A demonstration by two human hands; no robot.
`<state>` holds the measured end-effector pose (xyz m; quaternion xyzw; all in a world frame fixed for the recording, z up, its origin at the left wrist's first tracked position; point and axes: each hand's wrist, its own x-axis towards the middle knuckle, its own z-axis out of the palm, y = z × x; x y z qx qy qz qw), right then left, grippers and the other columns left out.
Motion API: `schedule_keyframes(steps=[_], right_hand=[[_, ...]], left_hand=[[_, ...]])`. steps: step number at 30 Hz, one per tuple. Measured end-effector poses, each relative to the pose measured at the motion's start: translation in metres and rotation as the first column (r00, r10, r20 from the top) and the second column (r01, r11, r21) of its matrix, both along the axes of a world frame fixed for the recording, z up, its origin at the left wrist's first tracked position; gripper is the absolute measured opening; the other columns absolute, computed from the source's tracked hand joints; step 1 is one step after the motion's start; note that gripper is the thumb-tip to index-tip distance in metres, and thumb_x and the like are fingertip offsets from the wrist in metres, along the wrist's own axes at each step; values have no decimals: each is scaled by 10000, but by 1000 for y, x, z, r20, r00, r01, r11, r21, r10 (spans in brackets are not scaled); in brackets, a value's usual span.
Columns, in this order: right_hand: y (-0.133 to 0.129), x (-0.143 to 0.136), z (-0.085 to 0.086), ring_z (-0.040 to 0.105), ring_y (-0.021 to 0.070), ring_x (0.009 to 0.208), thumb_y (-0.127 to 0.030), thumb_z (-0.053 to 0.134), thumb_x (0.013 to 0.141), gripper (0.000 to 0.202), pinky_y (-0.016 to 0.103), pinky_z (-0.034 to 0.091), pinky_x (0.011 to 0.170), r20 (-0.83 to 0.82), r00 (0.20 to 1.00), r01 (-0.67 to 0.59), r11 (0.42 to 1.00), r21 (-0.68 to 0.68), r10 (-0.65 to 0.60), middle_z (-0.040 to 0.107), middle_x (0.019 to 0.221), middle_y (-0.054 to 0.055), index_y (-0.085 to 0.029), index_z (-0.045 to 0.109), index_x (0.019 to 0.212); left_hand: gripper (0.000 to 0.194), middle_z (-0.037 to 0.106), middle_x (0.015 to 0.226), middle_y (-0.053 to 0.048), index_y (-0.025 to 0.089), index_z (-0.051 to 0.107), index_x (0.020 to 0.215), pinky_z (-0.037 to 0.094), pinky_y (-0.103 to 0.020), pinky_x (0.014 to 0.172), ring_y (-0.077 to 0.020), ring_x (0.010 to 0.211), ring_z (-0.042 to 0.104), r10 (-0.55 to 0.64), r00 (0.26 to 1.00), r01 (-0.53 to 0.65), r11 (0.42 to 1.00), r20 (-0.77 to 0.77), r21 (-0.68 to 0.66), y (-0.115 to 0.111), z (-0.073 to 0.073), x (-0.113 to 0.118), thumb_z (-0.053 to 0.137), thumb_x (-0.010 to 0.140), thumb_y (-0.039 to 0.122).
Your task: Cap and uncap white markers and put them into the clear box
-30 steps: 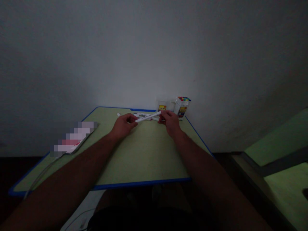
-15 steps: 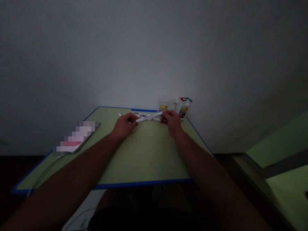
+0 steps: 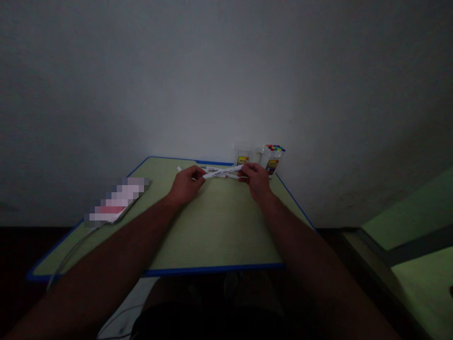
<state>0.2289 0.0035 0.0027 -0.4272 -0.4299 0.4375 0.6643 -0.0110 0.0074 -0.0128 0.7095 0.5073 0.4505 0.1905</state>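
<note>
A white marker (image 3: 223, 171) is held between my two hands above the far half of the table, its right end a little higher. My left hand (image 3: 187, 183) pinches the left end with thumb and finger. The fingers of my right hand (image 3: 257, 180) close on the right end. Behind it, more white markers (image 3: 212, 168) lie on the table, partly hidden by the held marker and my hands. The tip of another white one (image 3: 179, 168) shows past my left hand.
The light green table (image 3: 219, 226) has a blue edge. At the back right, against the wall, stand a clear case (image 3: 242, 152) with a yellow label and another case (image 3: 272, 160) holding several coloured-end markers. A blurred-out flat object (image 3: 122, 200) with a cable lies at the left.
The whole view has shifted slightly to the right. Both hands keep their hold on the marker, which is tilted a little less than before.
</note>
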Motion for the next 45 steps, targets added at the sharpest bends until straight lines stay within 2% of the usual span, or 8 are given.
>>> schedule_keyframes(steps=[5, 9, 14, 20, 27, 35, 42, 45], right_hand=[[1, 3, 6, 674, 127, 607, -201, 768, 718, 167, 227, 565, 509, -22, 998, 54, 999, 3, -54, 706, 704, 6, -164, 654, 835], [3, 10, 16, 668, 123, 575, -206, 729, 738, 148, 214, 556, 502, -32, 995, 90, 996, 16, -89, 675, 646, -9, -166, 642, 850], [14, 25, 44, 641, 109, 564, -207, 715, 755, 135, 218, 569, 499, -26, 974, 227, 963, 145, -225, 628, 661, -36, -190, 621, 850], [39, 49, 85, 635, 85, 591, -209, 676, 817, 111, 198, 563, 514, 14, 905, 405, 872, 274, -424, 599, 725, -36, -192, 579, 868], [61, 55, 113, 624, 81, 575, -167, 620, 836, 69, 182, 522, 472, 110, 786, 564, 777, 280, -609, 594, 733, -33, -182, 564, 872], [87, 47, 113, 640, 132, 572, -101, 600, 770, 95, 263, 551, 502, 462, 660, 534, 803, 266, -592, 625, 709, 6, -160, 612, 844], [105, 40, 103, 646, 169, 601, -137, 631, 729, 135, 340, 573, 625, 702, 549, 438, 871, 222, -455, 644, 688, 23, -150, 680, 855], [110, 37, 100, 659, 191, 704, -136, 674, 685, 123, 361, 567, 733, 786, 457, 411, 883, 227, -415, 669, 723, 43, -149, 702, 804]], left_hand=[[269, 736, 1031, -117, 198, 730, 1011, 489, -410, 887, -273, 928, 654, 45, 974, -36, 998, -223, 46, 5, -2, -7, 658, 768, 287], [279, 743, 1076, -114, 210, 758, 1009, 450, -436, 981, -309, 1025, 646, 84, 928, -63, 996, -364, 70, 9, -4, -11, 649, 778, 323], [268, 744, 1015, -115, 226, 778, 971, 461, -439, 951, -319, 989, 641, 99, 921, -82, 995, -376, 63, 12, -9, -12, 685, 740, 325], [238, 732, 909, -128, 219, 780, 914, 469, -447, 913, -312, 901, 646, 57, 950, -50, 998, -307, 33, 14, -14, -11, 705, 710, 316], [251, 744, 978, -155, 221, 777, 919, 482, -466, 894, -339, 944, 664, 42, 943, -46, 999, -330, -6, 14, -15, -10, 704, 709, 339], [356, 749, 1116, -153, 194, 761, 1060, 504, -411, 925, -316, 1040, 682, 25, 872, -64, 996, -489, -63, 9, -7, -7, 636, 770, 358], [398, 748, 1134, -107, 195, 752, 1121, 510, -346, 932, -266, 1059, 682, 31, 829, -100, 991, -559, -93, 0, 2, -3, 604, 800, 378], [403, 749, 1131, -112, 189, 754, 1122, 512, -349, 933, -268, 1058, 684, 26, 827, -99, 990, -562, -98, 0, 2, -3, 601, 805, 385]])
